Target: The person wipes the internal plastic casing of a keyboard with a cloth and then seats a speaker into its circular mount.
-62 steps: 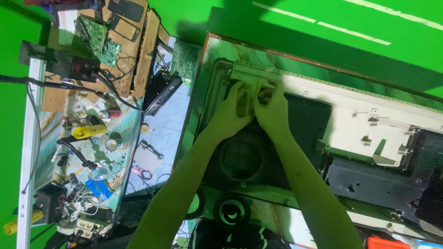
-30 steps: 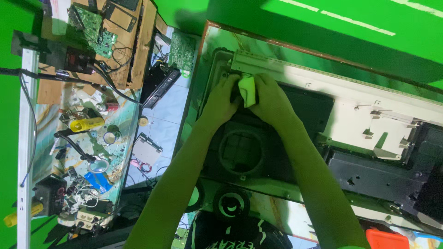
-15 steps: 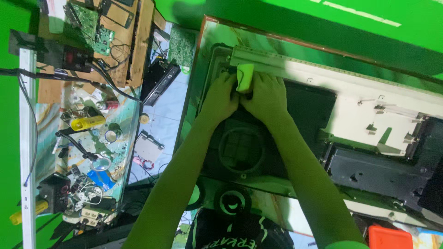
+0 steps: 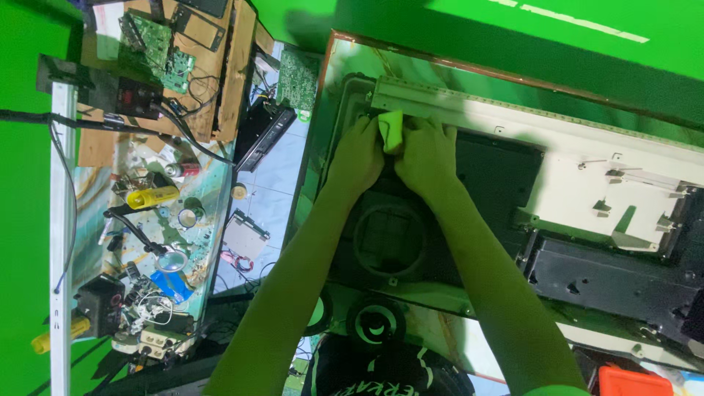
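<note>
Pinching small folded cloth [image 4: 391,130] between left hand [image 4: 357,155] and right hand [image 4: 425,158], both closed on it; metal strip [image 4: 469,103] just above grip, round speaker opening [image 4: 389,239] below.

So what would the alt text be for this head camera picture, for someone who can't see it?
Seen from above, a person's left hand and right hand press together on a small light-coloured cloth at the edge of an opened flat-panel chassis lying on a table. To the left stands a cluttered workbench with circuit boards, cables and small tools.
</note>
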